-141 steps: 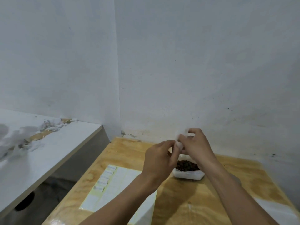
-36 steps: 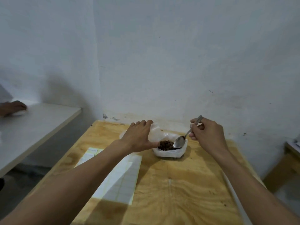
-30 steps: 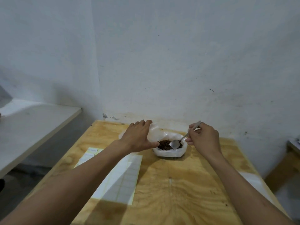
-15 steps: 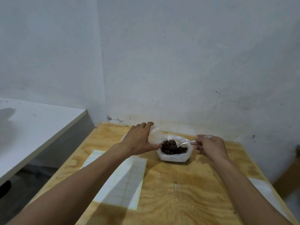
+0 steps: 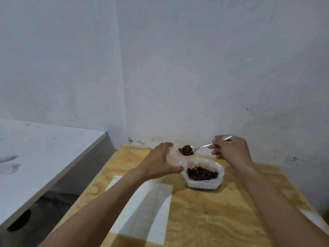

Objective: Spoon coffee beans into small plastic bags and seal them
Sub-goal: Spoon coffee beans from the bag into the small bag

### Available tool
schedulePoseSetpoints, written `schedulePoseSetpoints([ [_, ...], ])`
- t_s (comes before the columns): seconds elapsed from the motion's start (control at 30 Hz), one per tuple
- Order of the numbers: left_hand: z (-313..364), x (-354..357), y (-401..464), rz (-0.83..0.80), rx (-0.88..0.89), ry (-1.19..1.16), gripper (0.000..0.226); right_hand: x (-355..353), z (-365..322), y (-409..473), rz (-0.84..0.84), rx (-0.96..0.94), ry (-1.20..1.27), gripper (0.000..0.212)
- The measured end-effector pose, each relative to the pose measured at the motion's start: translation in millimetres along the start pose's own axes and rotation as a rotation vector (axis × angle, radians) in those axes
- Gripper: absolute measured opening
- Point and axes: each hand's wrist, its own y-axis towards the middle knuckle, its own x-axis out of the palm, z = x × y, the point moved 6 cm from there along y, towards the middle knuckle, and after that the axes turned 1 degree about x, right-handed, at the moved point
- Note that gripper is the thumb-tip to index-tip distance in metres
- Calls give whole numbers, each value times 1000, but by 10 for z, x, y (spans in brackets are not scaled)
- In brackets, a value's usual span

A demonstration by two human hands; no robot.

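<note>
Metal spoon (image 5: 202,147) heaped with coffee beans (image 5: 186,150), pinched by right hand (image 5: 230,150), hovers at small plastic bag (image 5: 175,157) gripped by left hand (image 5: 160,162).

- No text, brand, number or sign can be read anywhere in the view.
- The sheet of small white labels (image 5: 142,209) lying on the wooden counter (image 5: 213,220) shows only a grid of blank-looking rectangles; any print is too faint to tell.
</note>
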Motion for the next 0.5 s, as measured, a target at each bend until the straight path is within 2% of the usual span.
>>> schedulePoseSetpoints([
  [0.17,-39,-54,-13,30,-14,-9,93,287,-216,-195,-57,-214,-110,5],
  [0.27,-59,-60,-19,21,-18,-4,94,272,-365,-284,-19,-339,-161,7],
  [0.5,-15,62,14,-40,2,70,99,-217,-350,-271,156,-383,-349,7],
])
